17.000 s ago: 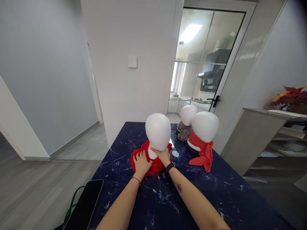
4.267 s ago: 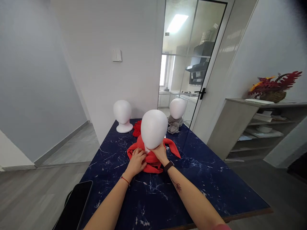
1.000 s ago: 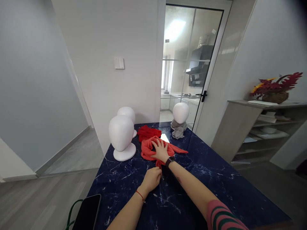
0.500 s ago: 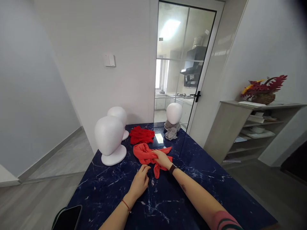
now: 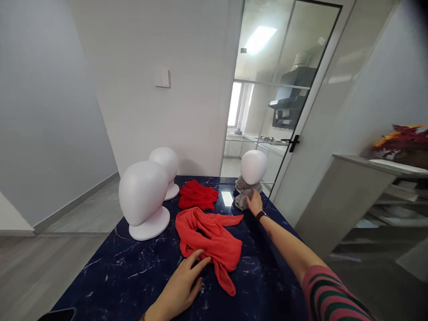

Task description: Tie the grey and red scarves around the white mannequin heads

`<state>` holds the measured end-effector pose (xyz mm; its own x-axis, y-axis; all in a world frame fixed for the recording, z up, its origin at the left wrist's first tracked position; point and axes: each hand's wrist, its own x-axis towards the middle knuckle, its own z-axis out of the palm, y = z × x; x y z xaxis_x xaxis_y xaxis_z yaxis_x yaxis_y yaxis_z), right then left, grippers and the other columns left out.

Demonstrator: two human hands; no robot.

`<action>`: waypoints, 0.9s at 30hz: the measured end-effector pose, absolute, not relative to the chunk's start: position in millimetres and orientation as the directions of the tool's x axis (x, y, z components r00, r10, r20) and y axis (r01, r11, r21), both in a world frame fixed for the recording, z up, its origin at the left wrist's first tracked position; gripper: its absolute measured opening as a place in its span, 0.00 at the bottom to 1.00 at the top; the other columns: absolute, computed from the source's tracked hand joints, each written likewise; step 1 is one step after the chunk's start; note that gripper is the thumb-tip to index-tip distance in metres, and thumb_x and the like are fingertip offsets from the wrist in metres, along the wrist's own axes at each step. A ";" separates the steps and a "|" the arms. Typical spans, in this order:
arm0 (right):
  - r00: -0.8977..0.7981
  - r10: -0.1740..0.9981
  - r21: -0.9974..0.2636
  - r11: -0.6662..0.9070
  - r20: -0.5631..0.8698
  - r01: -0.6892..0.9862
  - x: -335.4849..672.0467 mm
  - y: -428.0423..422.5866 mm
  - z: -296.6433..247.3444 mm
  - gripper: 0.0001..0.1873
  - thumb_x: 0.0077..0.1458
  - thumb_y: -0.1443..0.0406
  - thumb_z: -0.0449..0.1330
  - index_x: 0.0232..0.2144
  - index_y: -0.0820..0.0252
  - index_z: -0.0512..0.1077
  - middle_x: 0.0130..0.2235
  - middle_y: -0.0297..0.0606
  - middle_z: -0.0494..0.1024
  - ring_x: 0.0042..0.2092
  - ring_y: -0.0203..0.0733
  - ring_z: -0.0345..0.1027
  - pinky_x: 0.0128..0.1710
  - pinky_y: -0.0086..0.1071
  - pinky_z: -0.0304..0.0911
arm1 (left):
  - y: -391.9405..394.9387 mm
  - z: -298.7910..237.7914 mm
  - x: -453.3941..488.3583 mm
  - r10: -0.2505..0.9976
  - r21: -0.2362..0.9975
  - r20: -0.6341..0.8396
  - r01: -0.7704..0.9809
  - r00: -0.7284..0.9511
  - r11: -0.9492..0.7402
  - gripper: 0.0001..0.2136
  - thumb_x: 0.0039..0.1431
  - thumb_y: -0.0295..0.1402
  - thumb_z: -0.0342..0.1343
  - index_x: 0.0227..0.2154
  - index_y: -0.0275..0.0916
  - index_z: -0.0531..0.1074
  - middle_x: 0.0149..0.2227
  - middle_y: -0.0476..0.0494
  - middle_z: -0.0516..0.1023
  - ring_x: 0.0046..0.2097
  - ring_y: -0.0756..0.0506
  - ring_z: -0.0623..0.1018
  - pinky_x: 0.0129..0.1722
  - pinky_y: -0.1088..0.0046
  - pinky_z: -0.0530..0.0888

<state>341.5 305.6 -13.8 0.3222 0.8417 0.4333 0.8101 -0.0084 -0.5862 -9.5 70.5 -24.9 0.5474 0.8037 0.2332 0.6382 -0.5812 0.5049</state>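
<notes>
A coral-red scarf (image 5: 214, 236), loosely looped with its ends out, lies in the middle of the table. My left hand (image 5: 183, 281) is at its near edge, fingers apart and fingertips touching the cloth. At the far right, a white mannequin head (image 5: 254, 166) stands upright with a grey scarf (image 5: 243, 196) bunched around its neck and base. My right hand (image 5: 256, 203) reaches out to that scarf, thumb and fingers closed on its front folds. A crumpled bright red cloth (image 5: 197, 195) lies beyond the coral scarf.
Two more white mannequin heads, a near one (image 5: 143, 196) and one behind it (image 5: 165, 162), stand on the left of the dark blue marbled table (image 5: 133, 267). A phone (image 5: 58, 314) is at the lower left. A glass door (image 5: 267, 89) and a shelf unit (image 5: 364, 187) are beyond.
My right hand has left the coral scarf and moved away to the grey scarf. My left hand has come onto the coral scarf's near edge. The view has turned left and tilted.
</notes>
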 end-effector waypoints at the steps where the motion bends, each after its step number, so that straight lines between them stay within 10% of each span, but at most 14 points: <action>1: 0.324 0.847 -0.568 -0.032 0.421 0.822 347.3 314.7 -16.4 0.28 0.52 0.66 0.51 0.55 0.74 0.55 0.56 0.59 0.60 0.59 0.52 0.53 0.58 0.42 0.50 | 69.3 -24.4 -8.9 0.799 0.484 0.219 0.649 0.560 -0.587 0.26 0.58 0.27 0.46 0.59 0.56 0.56 0.62 0.46 0.57 0.59 0.42 0.64 0.57 0.60 0.65; 14: 0.333 0.922 -0.460 -0.213 0.196 0.862 364.2 325.5 -9.2 0.17 0.54 0.66 0.51 0.45 0.68 0.69 0.37 0.56 0.75 0.40 0.54 0.70 0.39 0.41 0.59 | 63.9 -21.0 -2.9 0.781 0.333 0.243 0.706 0.576 -0.625 0.25 0.60 0.32 0.47 0.60 0.56 0.54 0.62 0.46 0.58 0.58 0.41 0.65 0.57 0.56 0.64; 23: 0.178 0.906 -0.550 0.070 0.384 0.832 352.9 174.0 0.9 0.22 0.54 0.61 0.48 0.49 0.60 0.69 0.34 0.40 0.77 0.35 0.44 0.68 0.35 0.30 0.58 | 117.2 -32.3 38.4 0.906 0.211 0.351 0.923 0.235 -0.321 0.18 0.60 0.36 0.45 0.53 0.45 0.67 0.52 0.36 0.67 0.51 0.37 0.66 0.49 0.55 0.65; 27: 0.073 0.893 -0.705 0.299 0.445 0.643 317.8 83.2 -2.1 0.19 0.51 0.64 0.50 0.44 0.64 0.72 0.31 0.36 0.76 0.30 0.39 0.65 0.32 0.28 0.59 | 141.7 -31.9 51.3 0.902 0.473 0.432 0.851 0.003 -0.230 0.17 0.56 0.33 0.48 0.49 0.39 0.70 0.48 0.33 0.68 0.50 0.35 0.66 0.49 0.51 0.64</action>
<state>317.8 83.2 -2.1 0.0729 0.8928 0.4445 0.6430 0.2986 -0.7053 51.3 141.7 -31.9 0.0033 0.9017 0.4324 0.8507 -0.2298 0.4728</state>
